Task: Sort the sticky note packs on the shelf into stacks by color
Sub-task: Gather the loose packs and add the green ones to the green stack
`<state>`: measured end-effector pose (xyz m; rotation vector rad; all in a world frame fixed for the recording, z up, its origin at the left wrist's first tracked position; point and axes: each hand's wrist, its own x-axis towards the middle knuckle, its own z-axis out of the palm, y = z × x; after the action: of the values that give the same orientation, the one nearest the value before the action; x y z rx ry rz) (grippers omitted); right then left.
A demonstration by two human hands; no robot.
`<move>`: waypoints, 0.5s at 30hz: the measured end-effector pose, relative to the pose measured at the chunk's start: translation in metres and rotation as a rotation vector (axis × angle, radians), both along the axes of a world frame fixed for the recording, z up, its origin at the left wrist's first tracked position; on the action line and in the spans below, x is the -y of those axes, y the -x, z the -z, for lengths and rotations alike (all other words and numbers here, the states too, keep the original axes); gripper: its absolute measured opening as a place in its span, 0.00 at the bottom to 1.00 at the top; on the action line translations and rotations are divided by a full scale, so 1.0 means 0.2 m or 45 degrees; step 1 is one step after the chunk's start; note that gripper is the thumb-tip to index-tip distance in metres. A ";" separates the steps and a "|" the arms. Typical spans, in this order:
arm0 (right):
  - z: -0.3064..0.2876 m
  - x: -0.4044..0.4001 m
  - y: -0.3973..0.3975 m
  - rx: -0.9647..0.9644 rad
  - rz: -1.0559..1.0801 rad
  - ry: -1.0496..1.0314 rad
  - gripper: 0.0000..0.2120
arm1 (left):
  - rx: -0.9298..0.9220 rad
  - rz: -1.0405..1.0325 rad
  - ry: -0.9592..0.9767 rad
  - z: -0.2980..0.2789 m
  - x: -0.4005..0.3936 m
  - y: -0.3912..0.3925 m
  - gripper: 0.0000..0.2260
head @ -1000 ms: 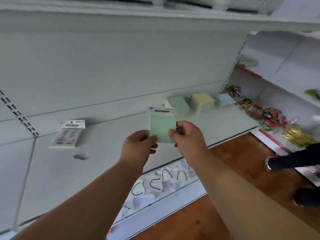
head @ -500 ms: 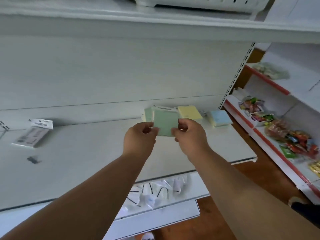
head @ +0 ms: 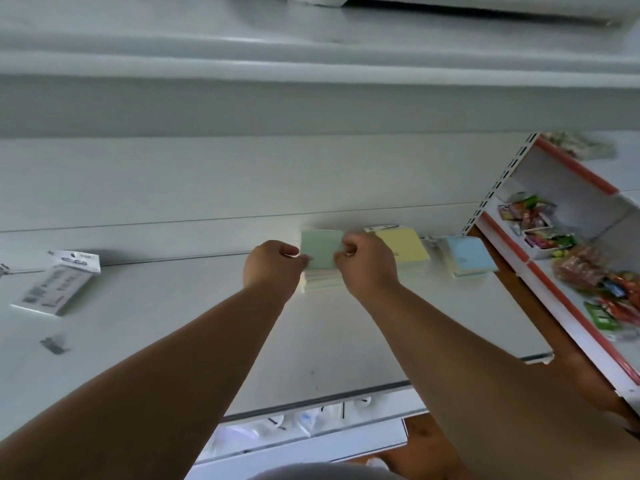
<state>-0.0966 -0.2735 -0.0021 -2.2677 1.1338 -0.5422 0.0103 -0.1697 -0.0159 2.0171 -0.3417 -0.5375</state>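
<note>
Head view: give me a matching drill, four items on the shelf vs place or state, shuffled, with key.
Things:
1. green pack
2. yellow stack
3. blue stack
4. white pack

Places or states:
A. nearest the shelf's right end
B. lying alone, far left on the shelf
C. pinched between left hand and right hand, over the green stack
D. just right of the right hand, between the green and blue stacks

Pairs: 1-C, 2-D, 3-A, 4-B
</note>
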 end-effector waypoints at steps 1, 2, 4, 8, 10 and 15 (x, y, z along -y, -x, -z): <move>0.00 0.01 0.00 -0.003 -0.012 0.007 0.04 | -0.022 -0.007 0.017 0.01 0.01 0.01 0.07; 0.01 0.02 0.00 -0.004 -0.027 0.018 0.02 | -0.039 -0.010 0.027 0.01 0.01 0.01 0.07; 0.00 0.04 0.00 -0.010 -0.048 0.026 0.09 | -0.043 -0.006 0.037 0.02 0.02 0.01 0.07; 0.00 0.04 -0.01 -0.010 -0.091 0.023 0.10 | -0.041 -0.006 0.038 0.01 0.02 0.00 0.10; 0.00 0.03 -0.01 -0.008 -0.079 0.027 0.08 | -0.053 -0.017 0.038 0.02 0.01 -0.01 0.10; -0.01 0.02 0.01 0.002 -0.057 0.009 0.09 | -0.076 -0.012 0.038 0.02 0.02 0.01 0.10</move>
<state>-0.0980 -0.2767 0.0003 -2.2926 1.0794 -0.5307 0.0092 -0.1737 -0.0199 1.9692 -0.3019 -0.5822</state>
